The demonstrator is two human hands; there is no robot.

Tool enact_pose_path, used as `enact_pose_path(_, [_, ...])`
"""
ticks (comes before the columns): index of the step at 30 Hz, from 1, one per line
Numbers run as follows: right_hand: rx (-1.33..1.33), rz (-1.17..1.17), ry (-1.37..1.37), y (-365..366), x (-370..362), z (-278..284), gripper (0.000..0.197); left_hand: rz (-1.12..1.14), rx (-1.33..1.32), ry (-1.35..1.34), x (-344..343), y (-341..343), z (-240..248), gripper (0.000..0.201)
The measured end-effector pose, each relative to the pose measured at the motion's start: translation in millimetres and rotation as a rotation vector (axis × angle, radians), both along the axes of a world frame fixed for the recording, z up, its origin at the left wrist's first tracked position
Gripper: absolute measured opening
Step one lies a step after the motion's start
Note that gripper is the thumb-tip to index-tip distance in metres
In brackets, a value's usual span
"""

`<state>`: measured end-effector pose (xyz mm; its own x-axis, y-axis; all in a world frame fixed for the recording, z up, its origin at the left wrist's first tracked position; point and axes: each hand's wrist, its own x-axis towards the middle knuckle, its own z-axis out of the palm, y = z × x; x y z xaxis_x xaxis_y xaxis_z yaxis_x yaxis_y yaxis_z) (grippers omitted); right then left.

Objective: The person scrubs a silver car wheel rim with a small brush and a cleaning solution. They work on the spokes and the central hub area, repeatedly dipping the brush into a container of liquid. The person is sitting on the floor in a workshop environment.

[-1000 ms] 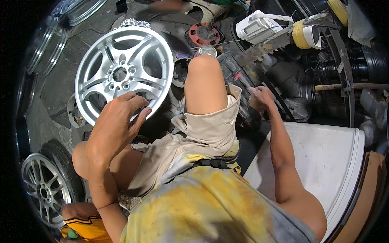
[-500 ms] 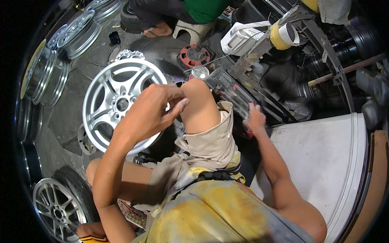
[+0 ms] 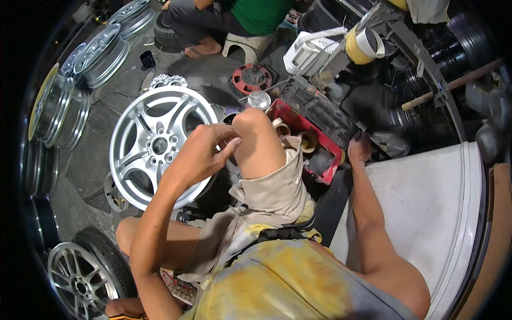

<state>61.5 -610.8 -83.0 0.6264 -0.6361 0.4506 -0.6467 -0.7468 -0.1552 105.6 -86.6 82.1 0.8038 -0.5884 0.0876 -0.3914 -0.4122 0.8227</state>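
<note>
A: The left hand point(image 3: 200, 152) is raised in front of the bent knee point(image 3: 256, 138), fingers loosely curled, tips just touching the knee's side; nothing shows in its grasp. The right hand point(image 3: 360, 148) is lowered at the edge of the red tray point(image 3: 333, 168), palm down, fingers bent over dark stuff there; whether it grips anything I cannot tell.

B: And the wheel?

A: The silver wheel point(image 3: 157, 144) lies face up on the floor point(image 3: 114, 90), just left of the knee and partly under the left hand and forearm; its near rim is hidden by the arm.

B: How much room is there to move?

A: Little; to the left more rims point(image 3: 58, 106) stand stacked along the floor's edge, and a tyred wheel point(image 3: 85, 272) sits at lower left, near the thigh; a bare strip of floor runs between those rims and the silver wheel. On the right a white panel point(image 3: 426, 213) fills the space beside the right forearm, its curved edge well out to the right; ahead the tray is crowded with cups and a can point(image 3: 260, 100) stands just beyond the knee.

B: Anyone else close?

A: A seated person point(image 3: 256, 16) at the top, well apart from both hands; a white jug point(image 3: 309, 50) lies between them and the tray.
</note>
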Motion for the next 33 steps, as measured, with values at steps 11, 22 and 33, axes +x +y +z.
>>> enact_pose_path(11, [0.34, -0.029, 0.473, 26, -33, -48, 0.044, 0.05, 0.073, 0.194, -8, 25, -7, 0.022])
enact_pose_path(22, [0.559, -0.218, 0.66, -53, -4, -137, 0.052, 0.146, 0.106, 0.288, -7, 47, -26, 0.023])
enact_pose_path(33, [0.329, 0.355, 0.404, 115, 45, 19, 0.04, 0.144, 0.183, 0.198, -1, 48, -21, 0.025])
